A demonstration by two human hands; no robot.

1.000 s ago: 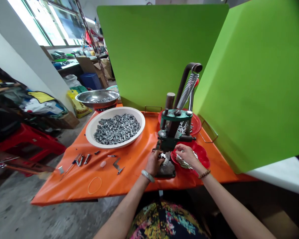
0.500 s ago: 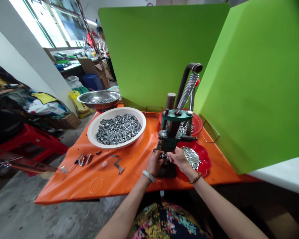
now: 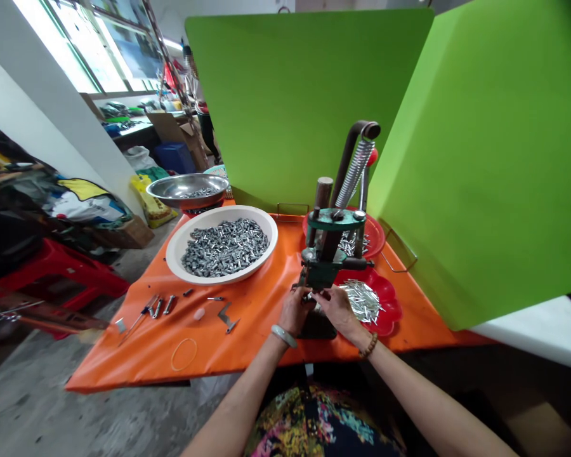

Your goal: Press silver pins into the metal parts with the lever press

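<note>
A green hand press (image 3: 337, 219) with a long lever and a coil spring stands on the orange-covered table (image 3: 257, 330). Under its head, my left hand (image 3: 295, 312) has its fingers closed at the base, partly behind the press. From the right, my right hand (image 3: 339, 309) reaches in with its fingers pinched, the tips close to those of my left hand. A small shiny bit shows between the fingertips, too small to name. Beside my right hand lies a red scalloped dish (image 3: 391, 303) of thin metal pins (image 3: 363, 301).
A white basin (image 3: 175, 263) full of small metal cylinders is at left, with a steel bowl (image 3: 164, 188) behind it. Another red dish (image 3: 379, 235) sits behind the press. Small tools, a bent metal piece (image 3: 226, 317) and a rubber band (image 3: 184, 354) lie front left. Green panels (image 3: 304, 108) border the table.
My right hand has shifted slightly left and down, its fingertips now closer to my left hand. My left hand stays nearly in place. The view has moved a little.
</note>
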